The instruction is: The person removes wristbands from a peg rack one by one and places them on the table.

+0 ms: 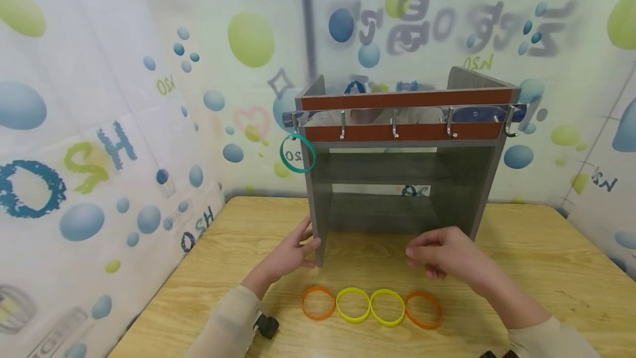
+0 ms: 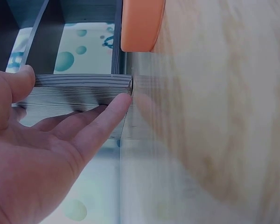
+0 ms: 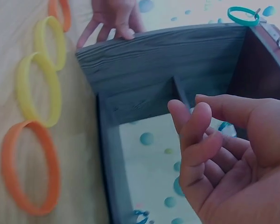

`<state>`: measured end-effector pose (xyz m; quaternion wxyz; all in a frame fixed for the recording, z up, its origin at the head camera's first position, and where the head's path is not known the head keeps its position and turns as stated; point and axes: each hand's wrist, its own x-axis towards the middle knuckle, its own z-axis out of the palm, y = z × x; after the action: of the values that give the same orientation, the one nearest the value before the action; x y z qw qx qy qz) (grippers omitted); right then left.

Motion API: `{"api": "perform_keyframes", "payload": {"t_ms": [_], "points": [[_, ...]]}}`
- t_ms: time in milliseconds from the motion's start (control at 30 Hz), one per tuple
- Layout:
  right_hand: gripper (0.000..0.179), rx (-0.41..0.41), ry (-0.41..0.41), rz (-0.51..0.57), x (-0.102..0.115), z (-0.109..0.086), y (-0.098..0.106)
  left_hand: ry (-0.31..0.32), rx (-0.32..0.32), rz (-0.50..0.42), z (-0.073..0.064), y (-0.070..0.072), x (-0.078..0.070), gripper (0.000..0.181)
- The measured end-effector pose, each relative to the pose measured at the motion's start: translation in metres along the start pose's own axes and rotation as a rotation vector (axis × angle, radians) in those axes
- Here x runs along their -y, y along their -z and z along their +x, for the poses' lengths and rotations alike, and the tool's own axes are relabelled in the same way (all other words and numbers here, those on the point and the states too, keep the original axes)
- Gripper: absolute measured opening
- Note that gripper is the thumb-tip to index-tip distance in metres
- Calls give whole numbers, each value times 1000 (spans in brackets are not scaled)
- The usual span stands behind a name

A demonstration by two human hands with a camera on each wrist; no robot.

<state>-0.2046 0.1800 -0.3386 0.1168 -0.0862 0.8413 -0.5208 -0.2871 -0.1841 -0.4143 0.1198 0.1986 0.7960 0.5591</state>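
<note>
A grey wooden shelf [image 1: 382, 167] stands on the table, its front carrying a metal rail with several hooks. My left hand [image 1: 290, 253] holds the lower front edge of its left side panel [image 2: 84, 80], with the thumb at the front edge and the fingers along the outer face. In front of the shelf's right side, my right hand [image 1: 447, 253] hovers with loosely bent fingers and nothing in them; the right wrist view shows this hand [image 3: 224, 158] close up. A teal ring [image 1: 298, 153] hangs from the leftmost hook [image 1: 295, 121].
On the wooden table [image 1: 536, 269], a left orange ring [image 1: 318, 317], two yellow rings, one at left [image 1: 353, 320] and one at right [image 1: 388, 323], and a right orange ring [image 1: 424, 325] lie in a row before the shelf. Patterned sheeting [image 1: 248, 98] encloses the back and sides.
</note>
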Motion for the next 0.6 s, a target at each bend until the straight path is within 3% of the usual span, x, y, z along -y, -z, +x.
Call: {"api": "perform_keyframes", "payload": {"t_ms": [600], "points": [[40,-54,83,-14,71,20,-15,2,7,-35,0,0,0,77]]}}
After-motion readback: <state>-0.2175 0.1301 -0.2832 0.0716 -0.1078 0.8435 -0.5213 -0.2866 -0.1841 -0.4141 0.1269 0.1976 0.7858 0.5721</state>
